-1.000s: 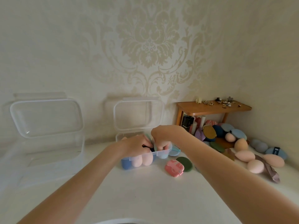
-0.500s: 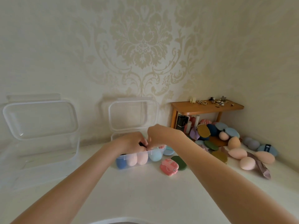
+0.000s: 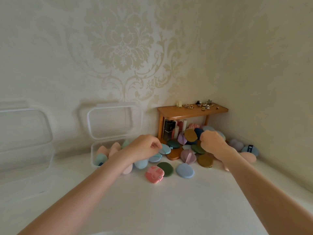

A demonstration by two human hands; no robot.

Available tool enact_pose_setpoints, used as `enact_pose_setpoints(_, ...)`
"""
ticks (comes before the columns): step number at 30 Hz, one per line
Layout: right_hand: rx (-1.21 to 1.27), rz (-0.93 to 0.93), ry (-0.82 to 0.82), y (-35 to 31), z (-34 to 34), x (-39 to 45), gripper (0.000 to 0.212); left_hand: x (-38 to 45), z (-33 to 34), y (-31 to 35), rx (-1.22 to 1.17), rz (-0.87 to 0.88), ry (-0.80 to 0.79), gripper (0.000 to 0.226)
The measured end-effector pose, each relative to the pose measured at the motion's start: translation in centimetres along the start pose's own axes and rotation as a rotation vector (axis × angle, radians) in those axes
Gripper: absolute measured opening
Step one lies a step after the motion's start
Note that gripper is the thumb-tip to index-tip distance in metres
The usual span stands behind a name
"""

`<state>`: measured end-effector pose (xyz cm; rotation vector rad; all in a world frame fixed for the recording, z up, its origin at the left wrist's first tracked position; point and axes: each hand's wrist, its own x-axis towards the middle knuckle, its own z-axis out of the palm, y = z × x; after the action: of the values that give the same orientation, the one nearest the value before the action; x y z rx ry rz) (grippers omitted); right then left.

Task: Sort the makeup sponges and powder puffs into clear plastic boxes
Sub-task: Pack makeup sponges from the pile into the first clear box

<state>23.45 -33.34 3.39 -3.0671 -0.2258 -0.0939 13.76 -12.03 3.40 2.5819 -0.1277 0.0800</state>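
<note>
We are mid-pick: left hand (image 3: 144, 146) pinches a flat light-blue round puff (image 3: 165, 148), right hand (image 3: 212, 141) curls into the heaped puffs (image 3: 191, 138), its hold hidden; next, the small clear lidded box (image 3: 94, 153).

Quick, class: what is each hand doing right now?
Left hand: fingers curled beside a light blue puff; grip cannot be told.
Right hand: curled among the puffs; contents hidden.

A home: damask wallpaper (image 3: 122, 48), jewellery-strewn wooden shelf (image 3: 191, 111).
</note>
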Motion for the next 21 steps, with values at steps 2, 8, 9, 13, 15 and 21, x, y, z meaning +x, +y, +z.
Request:
enact_pose_setpoints(2, -0.021, 0.051, -0.009, 1.3, 0.8, 0.2, 0.03, 0.0, 0.2, 0.0, 0.0, -0.013, -0.002, 0.026)
enact_pose_setpoints(8, -0.066, 0.14, 0.03, 2.2, 3.5, 1.2, 0.04, 0.4, 0.8, 0.1, 0.052, -0.035, -0.033, 0.025)
enact_pose_setpoints(9, -0.07, 0.148, 0.065, 2.2, 3.5, 1.4, 0.04, 0.6, 1.0, 0.1, 0.07, -0.036, -0.038, 0.025)
enact_pose_setpoints(13, -0.093, 0.169, 0.147, 2.1, 3.0, 2.1, 0.035, 0.8, 1.7, 0.0, 0.137, -0.015, -0.061, 0.027)
enact_pose_setpoints(15, -0.07, 0.214, 0.114, 2.6, 2.8, 2.7, 0.037, 0.9, 2.0, -0.2, 0.16, 0.011, -0.05, 0.027)
enact_pose_setpoints(21, 0.009, 0.241, 0.003, 3.1, 3.4, 3.5, 0.037, 1.2, 2.7, -0.7, 0.179, 0.029, -0.041, 0.026)
